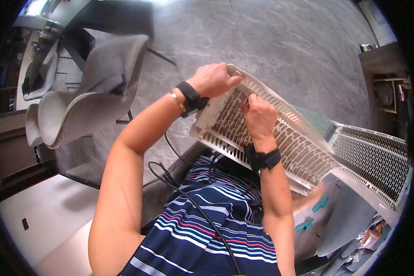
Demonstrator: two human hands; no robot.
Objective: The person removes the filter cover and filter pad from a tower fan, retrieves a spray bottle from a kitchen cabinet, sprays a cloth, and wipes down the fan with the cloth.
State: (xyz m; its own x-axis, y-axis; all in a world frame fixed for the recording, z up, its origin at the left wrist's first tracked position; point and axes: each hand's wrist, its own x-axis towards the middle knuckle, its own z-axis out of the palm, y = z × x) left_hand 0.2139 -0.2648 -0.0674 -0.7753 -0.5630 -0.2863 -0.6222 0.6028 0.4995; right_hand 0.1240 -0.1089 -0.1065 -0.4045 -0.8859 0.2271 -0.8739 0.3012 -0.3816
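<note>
One cream slotted crate point(303, 154) in work, tilted at an angle just past the lap, long side running from upper left to lower right. Left hand point(212, 80) clamped on its upper-left corner, thumb over the rim. Right hand point(263, 118) is over the slotted face, fingers curled, thumb out to the side; can't tell if they're closed on anything. Left wrist: black band point(188, 92) plus gold bracelet point(177, 101). Right wrist: similar band point(264, 159).

Second slotted crate point(370, 154) sits to the right, near the far end of the first. Green mesh piece point(313, 120) shows between the two, partly hidden. Black cable point(202, 214) runs across the striped garment point(193, 237) and loops near the lap. Two teal items point(321, 204) lower right, near the crates; too small to identify. Grey chair point(106, 69) left, on grey marbled floor point(207, 32), well apart from the right hand.
</note>
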